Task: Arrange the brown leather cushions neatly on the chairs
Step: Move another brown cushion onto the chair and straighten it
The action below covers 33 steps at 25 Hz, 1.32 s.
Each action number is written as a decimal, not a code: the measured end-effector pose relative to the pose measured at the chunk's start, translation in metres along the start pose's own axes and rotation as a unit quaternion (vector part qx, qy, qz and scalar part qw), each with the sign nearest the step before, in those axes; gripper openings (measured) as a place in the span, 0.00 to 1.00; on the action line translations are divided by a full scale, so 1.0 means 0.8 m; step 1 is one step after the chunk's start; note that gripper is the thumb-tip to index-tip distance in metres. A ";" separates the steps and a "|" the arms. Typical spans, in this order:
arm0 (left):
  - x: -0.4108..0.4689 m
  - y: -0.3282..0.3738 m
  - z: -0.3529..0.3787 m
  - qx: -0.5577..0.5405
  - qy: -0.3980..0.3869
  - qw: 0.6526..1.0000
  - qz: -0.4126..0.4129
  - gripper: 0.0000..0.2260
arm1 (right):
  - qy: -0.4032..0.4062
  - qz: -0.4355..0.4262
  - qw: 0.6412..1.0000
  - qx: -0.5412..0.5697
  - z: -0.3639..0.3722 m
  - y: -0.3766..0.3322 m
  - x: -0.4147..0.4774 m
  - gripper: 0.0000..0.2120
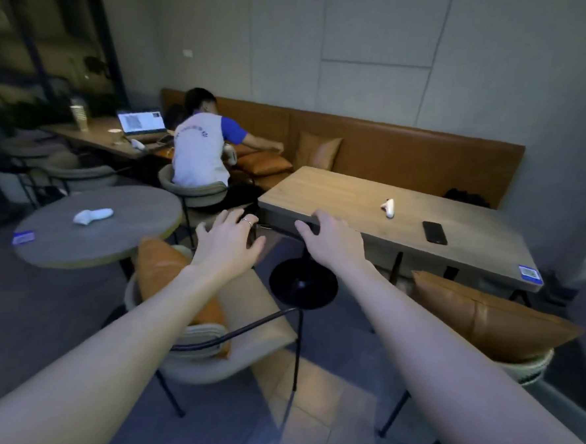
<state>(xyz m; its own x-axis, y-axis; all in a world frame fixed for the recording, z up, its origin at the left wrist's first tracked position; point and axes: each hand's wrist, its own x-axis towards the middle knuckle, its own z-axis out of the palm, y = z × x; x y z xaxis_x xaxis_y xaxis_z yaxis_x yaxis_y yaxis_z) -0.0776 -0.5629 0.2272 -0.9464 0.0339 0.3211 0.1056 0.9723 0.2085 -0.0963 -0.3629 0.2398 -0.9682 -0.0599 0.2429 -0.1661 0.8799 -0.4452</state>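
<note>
A brown leather cushion leans against the back of the beige chair below my left arm. Another brown cushion lies on the chair at the right. Two more cushions sit on the far bench: one upright, one flat. My left hand hovers above the near chair with fingers spread, holding nothing. My right hand reaches forward, fingers apart, close to the edge of the wooden table; whether it touches is unclear.
A round grey table with a white object stands at the left. The wooden table holds a phone and a white device. A person sits at a far table with a laptop. A black round table base stands on the floor.
</note>
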 end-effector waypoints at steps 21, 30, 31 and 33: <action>0.044 -0.299 0.149 -0.150 -0.087 0.929 -0.328 0.27 | -0.234 0.151 0.954 0.106 0.355 -0.052 0.098 0.30; 0.088 -0.393 0.259 -0.368 -0.059 0.779 -0.503 0.39 | -0.197 0.576 0.683 0.403 0.517 0.008 0.097 0.31; 0.087 -0.404 0.270 -0.382 -0.066 0.767 -0.512 0.42 | -0.193 0.597 0.671 0.396 0.535 0.016 0.092 0.34; 0.087 -0.423 0.289 -0.410 -0.082 0.743 -0.522 0.51 | -0.179 0.625 0.655 0.386 0.564 0.028 0.082 0.32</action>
<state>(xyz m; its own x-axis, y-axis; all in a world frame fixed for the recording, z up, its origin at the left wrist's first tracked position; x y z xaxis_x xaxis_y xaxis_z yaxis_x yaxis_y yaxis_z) -0.2501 -0.8362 -0.0349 -0.6605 -0.5465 -0.5149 -0.6263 0.0228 0.7792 -0.2476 -0.5602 -0.1434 -0.3971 0.2511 -0.8827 0.8863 -0.1447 -0.4399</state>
